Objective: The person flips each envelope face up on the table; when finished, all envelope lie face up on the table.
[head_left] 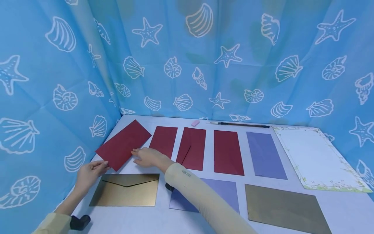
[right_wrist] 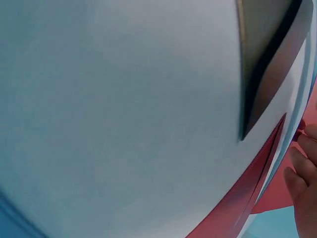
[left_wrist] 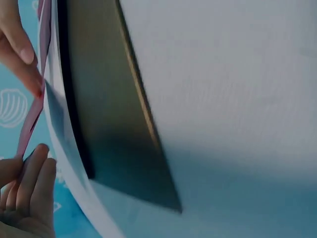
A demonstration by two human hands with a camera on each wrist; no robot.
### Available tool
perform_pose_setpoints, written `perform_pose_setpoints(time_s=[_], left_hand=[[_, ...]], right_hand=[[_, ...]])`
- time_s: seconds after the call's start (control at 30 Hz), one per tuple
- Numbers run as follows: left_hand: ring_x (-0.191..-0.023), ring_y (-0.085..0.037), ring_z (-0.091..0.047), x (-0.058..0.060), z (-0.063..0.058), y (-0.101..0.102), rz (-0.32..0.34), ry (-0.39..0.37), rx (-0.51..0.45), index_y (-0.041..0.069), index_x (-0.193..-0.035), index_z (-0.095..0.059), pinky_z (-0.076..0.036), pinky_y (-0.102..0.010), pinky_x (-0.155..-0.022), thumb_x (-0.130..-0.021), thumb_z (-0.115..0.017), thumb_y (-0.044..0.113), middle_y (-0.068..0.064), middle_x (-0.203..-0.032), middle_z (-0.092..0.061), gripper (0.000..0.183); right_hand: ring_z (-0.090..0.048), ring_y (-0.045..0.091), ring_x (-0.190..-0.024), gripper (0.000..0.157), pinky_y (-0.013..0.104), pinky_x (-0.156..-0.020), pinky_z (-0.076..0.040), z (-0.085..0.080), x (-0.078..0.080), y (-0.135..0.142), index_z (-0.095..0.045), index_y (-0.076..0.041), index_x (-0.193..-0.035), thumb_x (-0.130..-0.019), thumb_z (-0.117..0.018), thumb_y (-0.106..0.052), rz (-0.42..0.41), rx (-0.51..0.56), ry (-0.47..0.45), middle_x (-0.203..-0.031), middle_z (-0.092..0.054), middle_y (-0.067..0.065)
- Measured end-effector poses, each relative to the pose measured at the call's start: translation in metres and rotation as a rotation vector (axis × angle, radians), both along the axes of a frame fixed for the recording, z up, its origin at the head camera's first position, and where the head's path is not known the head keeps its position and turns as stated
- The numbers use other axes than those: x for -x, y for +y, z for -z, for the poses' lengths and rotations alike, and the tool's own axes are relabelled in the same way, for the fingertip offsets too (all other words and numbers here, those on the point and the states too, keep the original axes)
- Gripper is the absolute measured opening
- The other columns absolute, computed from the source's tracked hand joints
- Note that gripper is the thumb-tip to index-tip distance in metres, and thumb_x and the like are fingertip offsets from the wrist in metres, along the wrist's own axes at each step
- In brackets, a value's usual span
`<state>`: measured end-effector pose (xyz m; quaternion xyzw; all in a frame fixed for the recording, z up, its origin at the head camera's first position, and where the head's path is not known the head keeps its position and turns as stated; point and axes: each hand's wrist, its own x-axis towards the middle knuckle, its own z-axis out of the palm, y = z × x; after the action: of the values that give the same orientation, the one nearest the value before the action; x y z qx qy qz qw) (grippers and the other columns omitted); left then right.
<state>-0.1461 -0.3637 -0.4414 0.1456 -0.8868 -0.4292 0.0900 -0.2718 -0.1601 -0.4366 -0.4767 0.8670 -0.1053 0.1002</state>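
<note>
A red envelope (head_left: 124,144), tilted up off the table at the left, has its lower corner pinched by my left hand (head_left: 89,174). In the left wrist view, the left thumb and fingers (left_wrist: 30,191) lie on opposite sides of the envelope, which shows there nearly edge-on. My right hand (head_left: 150,157) reaches across from the right, its fingertips touching the envelope's lower right edge; thumb and forefinger look apart. Part of this hand (right_wrist: 303,171) appears at the edge of the right wrist view. Just below both hands lies a gold envelope (head_left: 128,191), its flap facing up.
Three more red envelopes (head_left: 229,152) stand in a row, beside a purple envelope (head_left: 266,154). The right forearm partly covers another purple envelope (head_left: 222,191). A second gold envelope (head_left: 286,206), bordered paper (head_left: 318,156), a brush (head_left: 242,124) and a pink eraser (head_left: 195,123) lie around.
</note>
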Motion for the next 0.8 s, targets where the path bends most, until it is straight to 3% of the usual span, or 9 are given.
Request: perform_pose_setpoints(time_s=[0.27,0.5,0.63,0.8], left_hand=[[-0.086,-0.029,-0.071,0.007,-0.002,-0.015,0.064,-0.131,0.015,-0.016,-0.114,-0.061,-0.057,-0.036,-0.077,-0.096,-0.062,0.02,-0.024,-0.098,-0.069,0.04],[-0.078,-0.028,-0.071,0.014,-0.005,-0.02,0.056,-0.206,0.032,-0.019,-0.109,-0.061,-0.058,-0.032,-0.069,-0.096,-0.061,0.012,-0.018,-0.082,-0.07,0.034],[-0.078,-0.028,-0.071,0.016,-0.002,-0.026,0.055,-0.214,0.047,-0.018,-0.108,-0.062,-0.058,-0.029,-0.066,-0.095,-0.062,0.012,-0.018,-0.083,-0.07,0.032],[-0.079,-0.031,-0.07,0.014,-0.001,-0.027,0.089,-0.161,0.161,-0.016,-0.103,-0.065,-0.059,-0.032,-0.066,-0.093,-0.064,0.011,-0.022,-0.087,-0.069,0.029]], right_hand=[[-0.03,0.007,-0.139,0.05,0.019,-0.107,-0.031,0.003,-0.001,-0.001,-0.039,-0.015,-0.148,-0.102,-0.048,-0.032,0.019,-0.071,0.006,-0.153,-0.034,-0.004],[-0.028,0.007,-0.14,0.051,0.02,-0.109,-0.028,0.005,-0.001,-0.005,-0.039,-0.016,-0.149,-0.102,-0.046,-0.035,0.03,-0.088,0.038,-0.154,-0.034,-0.006],[-0.027,0.006,-0.14,0.051,0.02,-0.11,-0.028,0.008,0.0,-0.006,-0.038,-0.017,-0.149,-0.102,-0.046,-0.035,0.035,-0.087,0.037,-0.154,-0.033,-0.006],[-0.026,0.008,-0.141,0.05,0.021,-0.111,-0.026,0.011,0.002,-0.004,-0.039,-0.016,-0.149,-0.102,-0.047,-0.033,0.015,-0.071,0.045,-0.154,-0.034,-0.004]])
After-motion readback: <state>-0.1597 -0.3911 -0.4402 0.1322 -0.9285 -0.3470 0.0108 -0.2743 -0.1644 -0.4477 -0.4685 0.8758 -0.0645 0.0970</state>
